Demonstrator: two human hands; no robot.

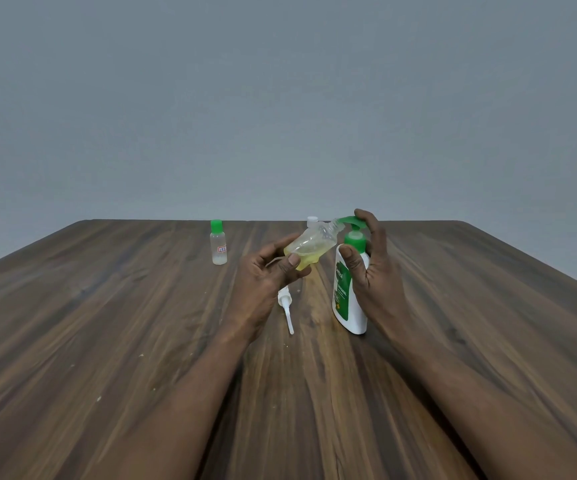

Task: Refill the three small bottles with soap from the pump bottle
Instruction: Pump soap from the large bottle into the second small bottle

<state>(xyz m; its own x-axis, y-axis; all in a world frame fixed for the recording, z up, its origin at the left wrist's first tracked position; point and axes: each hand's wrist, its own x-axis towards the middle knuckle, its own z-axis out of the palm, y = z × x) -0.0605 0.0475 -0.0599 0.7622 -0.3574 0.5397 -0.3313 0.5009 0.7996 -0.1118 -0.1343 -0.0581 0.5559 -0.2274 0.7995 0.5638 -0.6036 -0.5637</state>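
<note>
The left grip (266,275) is clamped on a tilted small clear bottle (311,249) holding yellow soap, its open neck at the nozzle of the pump bottle (347,299). The right grip (373,268) wraps the pump bottle, forefinger on its head. A green-capped bottle (218,245) stands on the surface (107,323), far left.
</note>
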